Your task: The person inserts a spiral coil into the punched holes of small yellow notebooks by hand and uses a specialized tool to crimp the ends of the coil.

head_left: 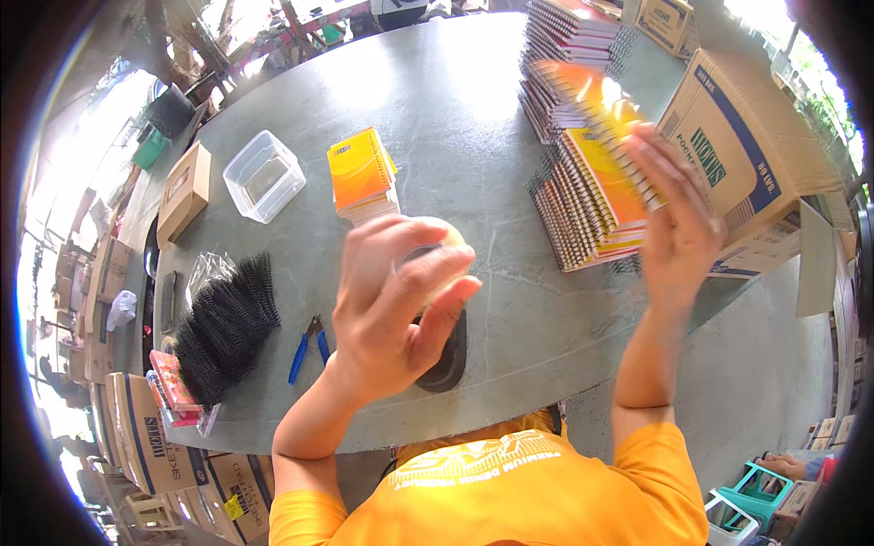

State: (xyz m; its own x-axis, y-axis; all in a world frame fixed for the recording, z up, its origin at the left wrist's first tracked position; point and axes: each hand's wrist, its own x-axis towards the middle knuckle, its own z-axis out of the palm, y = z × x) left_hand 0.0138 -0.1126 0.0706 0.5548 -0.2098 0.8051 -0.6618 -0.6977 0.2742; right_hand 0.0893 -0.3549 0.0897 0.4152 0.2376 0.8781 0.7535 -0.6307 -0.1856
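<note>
On the grey round table (pixel 455 109), right in front of the person, the left hand (pixel 396 300) was raised with its fingers curled loosely round a pale, roundish thing (pixel 448 238) — too blurred to name, but the grip was clearly closed about it. Beneath that hand sat a dark oval pad (pixel 448 357) near the table's front edge.

Over on the right, the right hand (pixel 675 223) was spread flat, fingers nearly straight, pressed against an orange spiral notebook (pixel 592 100) that was streaked with motion blur. Whether the thumb had it pinched, I could not tell. The notebook hovered just above a leaning row of orange spiral notebooks (pixel 592 214), with more stacked notebooks (pixel 566 41) behind, and a big cardboard carton (pixel 756 155) touching that row on its right side.

Mid-table, a small stack of orange pads (pixel 362 173) stood just beside a clear plastic tub (pixel 264 176). Further left lay a small brown box (pixel 185 191). Nearer the front edge, a bundle of black spiral coils (pixel 226 326) spread out, and blue-handled pliers (pixel 308 348) rested between the coils and the left wrist.
</note>
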